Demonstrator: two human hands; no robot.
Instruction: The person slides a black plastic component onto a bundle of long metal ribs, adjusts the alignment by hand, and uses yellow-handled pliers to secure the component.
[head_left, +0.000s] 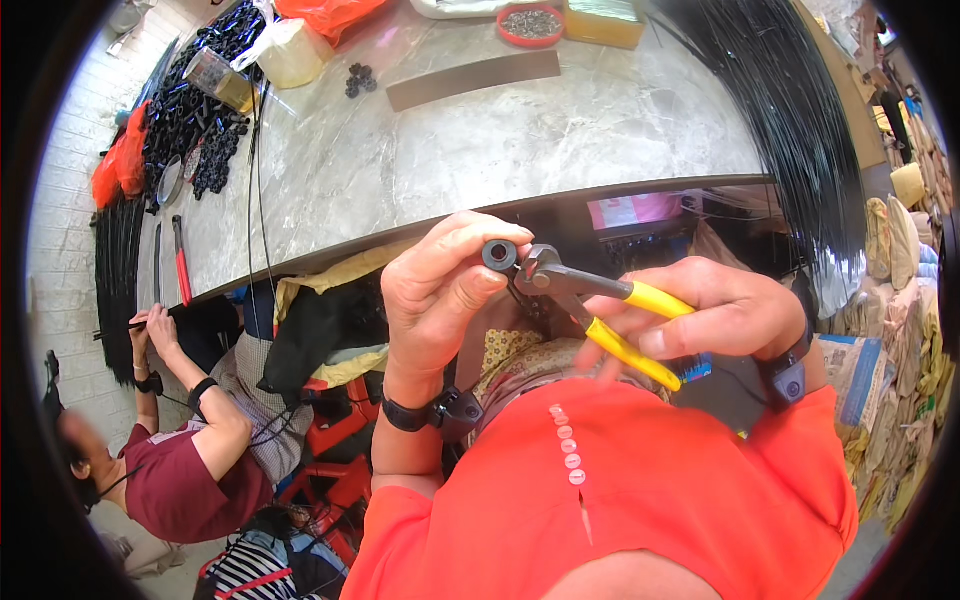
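Between the thumb and fingers of my left hand [440, 285] is a small black ring-shaped part [499, 255], its round hole facing up. My right hand [725, 310] grips end-cutting pincers [572, 284] by their yellow handles, which are spread apart. The steel jaws of the pincers are right beside the black part, at my left fingertips. Whether the jaws bite on anything there is too small to tell. Both hands are in front of my body, just off the near edge of the grey table [460, 150].
On the table lie a flat metal strip [475, 80], a red dish of small metal pieces [530, 25], a heap of black parts [200, 130] and long black rods [780, 100]. A co-worker [190, 450] sits at left, near red-handled pliers [182, 265]. Sacks [890, 330] are stacked at right.
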